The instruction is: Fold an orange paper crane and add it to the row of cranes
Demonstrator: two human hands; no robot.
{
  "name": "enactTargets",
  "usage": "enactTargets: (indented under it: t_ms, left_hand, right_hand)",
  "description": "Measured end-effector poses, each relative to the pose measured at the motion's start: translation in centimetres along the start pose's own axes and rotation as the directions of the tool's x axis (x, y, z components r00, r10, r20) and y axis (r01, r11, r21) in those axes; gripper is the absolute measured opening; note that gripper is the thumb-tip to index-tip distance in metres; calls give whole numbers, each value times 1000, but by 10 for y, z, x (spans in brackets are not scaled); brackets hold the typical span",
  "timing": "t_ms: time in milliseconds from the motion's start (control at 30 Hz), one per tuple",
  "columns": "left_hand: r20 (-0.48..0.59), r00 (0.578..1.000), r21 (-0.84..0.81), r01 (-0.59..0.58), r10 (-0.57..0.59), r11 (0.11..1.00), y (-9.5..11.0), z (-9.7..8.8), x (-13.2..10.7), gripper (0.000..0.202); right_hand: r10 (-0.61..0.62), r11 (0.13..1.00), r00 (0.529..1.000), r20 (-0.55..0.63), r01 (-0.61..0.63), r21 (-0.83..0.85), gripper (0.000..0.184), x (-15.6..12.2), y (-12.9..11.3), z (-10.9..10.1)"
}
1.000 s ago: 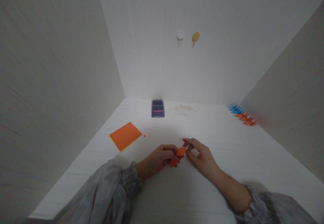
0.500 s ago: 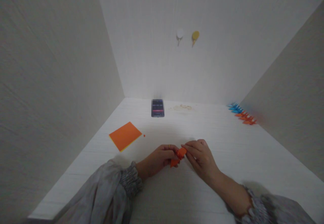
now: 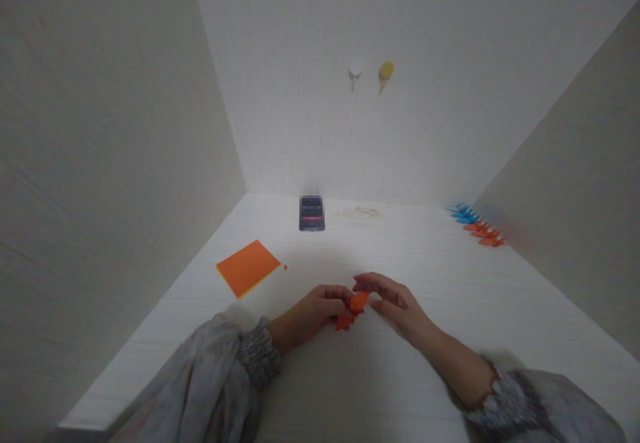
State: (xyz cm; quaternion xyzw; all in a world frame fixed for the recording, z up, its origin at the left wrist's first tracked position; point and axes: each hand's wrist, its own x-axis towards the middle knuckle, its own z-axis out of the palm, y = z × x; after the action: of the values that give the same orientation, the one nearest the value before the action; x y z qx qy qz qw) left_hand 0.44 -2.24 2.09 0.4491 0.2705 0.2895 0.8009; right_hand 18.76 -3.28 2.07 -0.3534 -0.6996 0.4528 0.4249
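Taking the dark, flat, rectangular device with a pinkish band [image 3: 312, 213] as our landmark, we hold the small, many-folded, bright orange paper piece [image 3: 358, 302] nearer to us than it and a little to its right. Our left hand [image 3: 317, 311] is clamped on this piece, thumb over the folds, probably to keep the layers from springing apart. Our right hand [image 3: 403, 306] is beside the piece's pointed outer end, thumb and fingers spread apart; we cannot tell whether a fingertip brushes the paper. That grip seems chosen to leave the tip exposed.

Left of the device and nearer to us lies a smooth, flat, orange paper rectangle with a yellow edge [image 3: 249, 268], perhaps set aside there so our forearms have room. A tiny orange speck [image 3: 285, 267] sits just beside its corner. Well to the device's right, spiky blue folded-paper pieces [image 3: 465, 214] and matching orange folded-paper pieces [image 3: 486, 233] line up by the side wall, apparently ranked by colour to stay tidy. Beneath the device spreads a pale, faintly streaked tabletop [image 3: 425, 249]; our gathered grey sleeves [image 3: 207, 363] look soft and thin, ruffled at the wrists.
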Motion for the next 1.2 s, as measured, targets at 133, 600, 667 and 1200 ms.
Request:
enactTargets:
  t_ms: [133, 600, 667, 1200]
  left_hand:
    - [4, 1000, 43, 12, -12, 999, -3, -2, 2, 24]
    - [-43, 983, 68, -173, 176, 983, -3, -11, 5, 36]
    - [-5, 981, 31, -193, 193, 981, -2, -9, 3, 36]
    - [67, 962, -97, -257, 264, 961, 0, -3, -1, 38]
  right_hand:
    - [238, 948, 971, 17, -236, 214, 20, 2, 2, 4]
    - [377, 812, 910, 170, -413, 413, 18, 1, -6, 8]
    - [370, 780, 908, 199, -419, 464, 17, -1, -7, 9]
    - [337, 645, 920, 199, -379, 664, 10, -4, -8, 15]
